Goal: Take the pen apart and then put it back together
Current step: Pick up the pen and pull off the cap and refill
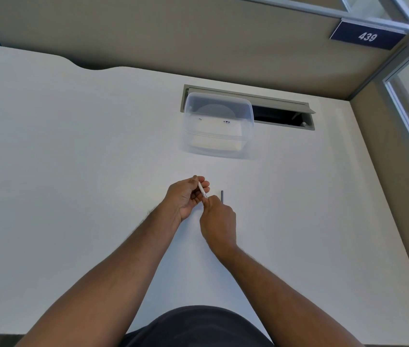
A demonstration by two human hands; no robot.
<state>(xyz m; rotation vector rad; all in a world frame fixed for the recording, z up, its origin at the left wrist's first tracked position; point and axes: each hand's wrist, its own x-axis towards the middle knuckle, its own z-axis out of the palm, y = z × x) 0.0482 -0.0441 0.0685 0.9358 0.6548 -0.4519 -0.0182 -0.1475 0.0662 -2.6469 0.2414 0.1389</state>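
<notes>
A white pen barrel (202, 190) is held above the white desk (73, 171), tilted with its far end up and to the left. My left hand (185, 196) grips the barrel's upper part between thumb and fingers. My right hand (218, 221) pinches the barrel's lower end, which its fingertips hide. A short dark pen part (222, 196) lies loose on the desk just right of my hands, touching neither.
A clear plastic container (218, 125) stands upside down farther back on the desk, partly over a grey cable hatch (283, 113) with an open slot. Beige partition walls close the back and right. A sign reading 439 (367, 36) hangs top right.
</notes>
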